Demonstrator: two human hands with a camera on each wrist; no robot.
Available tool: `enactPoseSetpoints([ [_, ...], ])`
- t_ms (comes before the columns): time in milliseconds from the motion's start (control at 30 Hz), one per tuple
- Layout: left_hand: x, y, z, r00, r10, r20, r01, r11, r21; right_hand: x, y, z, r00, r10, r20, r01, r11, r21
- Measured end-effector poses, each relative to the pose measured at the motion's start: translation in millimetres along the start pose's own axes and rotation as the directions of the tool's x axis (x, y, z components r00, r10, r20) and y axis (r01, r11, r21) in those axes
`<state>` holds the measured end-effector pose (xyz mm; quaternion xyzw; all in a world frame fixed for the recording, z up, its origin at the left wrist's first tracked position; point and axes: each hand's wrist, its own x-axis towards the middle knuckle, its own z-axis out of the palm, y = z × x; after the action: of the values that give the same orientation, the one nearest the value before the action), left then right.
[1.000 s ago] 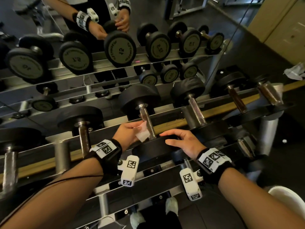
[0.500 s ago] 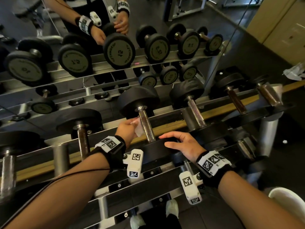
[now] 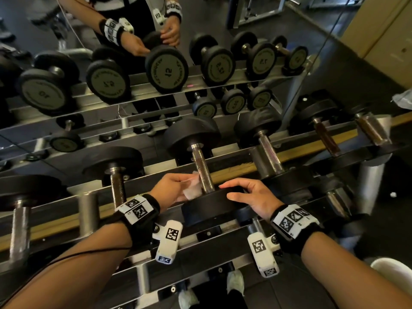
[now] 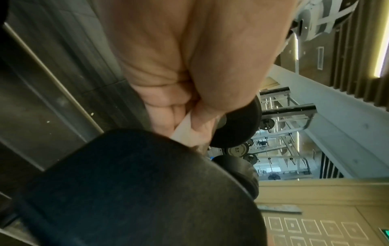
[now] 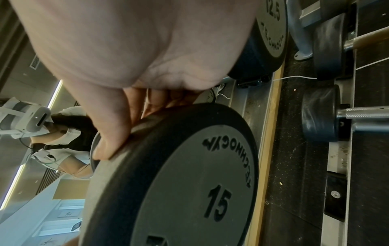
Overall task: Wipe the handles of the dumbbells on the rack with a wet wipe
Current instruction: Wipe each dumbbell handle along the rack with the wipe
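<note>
The dumbbell marked 15 lies on the rack's top tier, its steel handle pointing away from me. My left hand pinches a crumpled white wet wipe and presses it against the left side of the handle, close to the near head. In the left wrist view the wet wipe shows between thumb and fingers of the left hand. My right hand grips the rim of the near head, thumb on the front edge and fingers over the top; the right hand shows this too.
More dumbbells sit on the same tier: one to the left, one to the right, and two with brownish handles further right. A mirror behind the rack reflects it all. A lower tier lies under my wrists.
The left hand slid the wipe up the handle toward the far head, then back down to the near head. The right hand stayed on the near head.
</note>
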<state>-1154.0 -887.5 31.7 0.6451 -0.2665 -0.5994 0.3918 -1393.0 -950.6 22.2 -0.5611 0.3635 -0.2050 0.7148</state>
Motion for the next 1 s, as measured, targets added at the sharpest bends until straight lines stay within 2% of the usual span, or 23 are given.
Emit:
enactPoseSetpoints([
  [100,15,3,-6,0.977,0.035,-0.209,-0.065,0.988,-0.138,0,-1,0,1.000,0.003,0.005,-0.003,1.000,0.000],
  [167,29,6,-2,0.967,0.039,-0.250,-0.097,0.970,-0.223,-1,-1,0,1.000,0.001,0.003,-0.001,1.000,-0.012],
  [267,40,8,13,0.979,0.059,-0.194,-0.105,0.966,-0.236,-2,-1,1,1.000,0.007,-0.004,-0.007,1.000,-0.002],
  [367,37,-2,20,0.988,0.107,-0.112,-0.120,0.985,-0.125,-3,-1,0,1.000,0.010,-0.003,-0.010,1.000,0.001],
  [467,26,-9,15,0.985,0.145,-0.090,-0.144,0.989,0.025,-3,1,-1,1.000,0.008,0.003,-0.008,1.000,0.004],
  [633,0,-2,6,0.992,0.082,0.091,-0.100,0.972,0.212,-2,1,-1,1.000,-0.009,0.005,0.009,1.000,-0.022],
  [700,-5,2,3,0.992,0.053,0.118,-0.076,0.976,0.202,-2,0,-1,1.000,0.000,0.012,0.000,1.000,-0.012],
  [733,-4,4,1,0.996,0.040,0.084,-0.053,0.986,0.161,-2,-1,-1,1.000,0.007,0.014,-0.006,1.000,-0.008],
  [800,4,7,-4,0.996,0.042,-0.075,-0.039,0.999,0.036,-2,-2,-1,1.000,0.009,0.014,-0.009,1.000,-0.010],
  [867,16,9,-9,0.970,0.087,-0.225,-0.095,0.995,-0.027,-2,-2,-1,1.000,0.010,0.016,-0.010,1.000,-0.014],
  [933,27,11,-10,0.943,0.157,-0.292,-0.156,0.987,0.027,-2,-2,-1,1.000,0.011,0.013,-0.011,1.000,-0.018],
  [1000,34,11,-3,0.933,0.235,-0.271,-0.203,0.969,0.141,-3,-1,-1,1.000,0.005,0.006,-0.005,0.999,-0.034],
])
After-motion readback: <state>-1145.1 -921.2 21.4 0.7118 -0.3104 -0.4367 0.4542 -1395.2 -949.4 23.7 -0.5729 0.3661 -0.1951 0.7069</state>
